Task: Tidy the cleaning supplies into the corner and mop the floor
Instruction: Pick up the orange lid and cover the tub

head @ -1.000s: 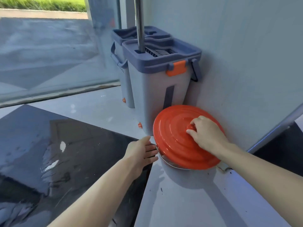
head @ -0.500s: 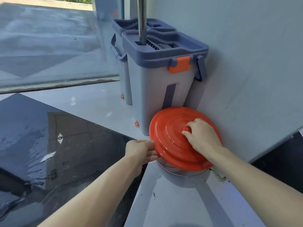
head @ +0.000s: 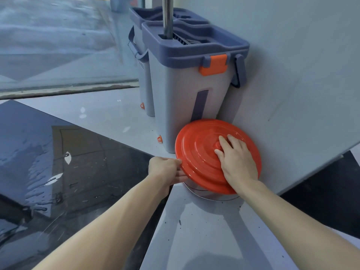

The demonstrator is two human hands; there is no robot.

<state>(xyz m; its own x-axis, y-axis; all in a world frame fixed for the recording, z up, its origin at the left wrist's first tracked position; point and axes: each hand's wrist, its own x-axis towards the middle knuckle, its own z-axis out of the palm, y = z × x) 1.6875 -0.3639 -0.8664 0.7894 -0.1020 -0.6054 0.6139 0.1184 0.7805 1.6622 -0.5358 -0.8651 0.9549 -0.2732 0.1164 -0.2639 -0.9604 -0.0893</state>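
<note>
A round red lid (head: 198, 152) covers a metal bucket (head: 206, 193) that stands on the floor against the wall, right in front of a grey mop bucket (head: 187, 90) with a blue top and an orange clip. A metal mop handle (head: 168, 14) rises from the mop bucket. My right hand (head: 237, 160) lies flat on the lid, its fingers spread by the centre knob. My left hand (head: 167, 170) pinches the lid's left rim, thumb on top.
The white wall (head: 292, 75) runs along the right. A glass pane (head: 58, 45) at the back left mirrors the mop bucket. The floor has glossy white tiles (head: 204, 230) and wet dark tiles (head: 68, 162), with specks of dirt near the bucket.
My left hand moved in from open beside the lid and took hold of its rim. My right hand let go of the knob and flattened on the lid, which sank lower onto the bucket.
</note>
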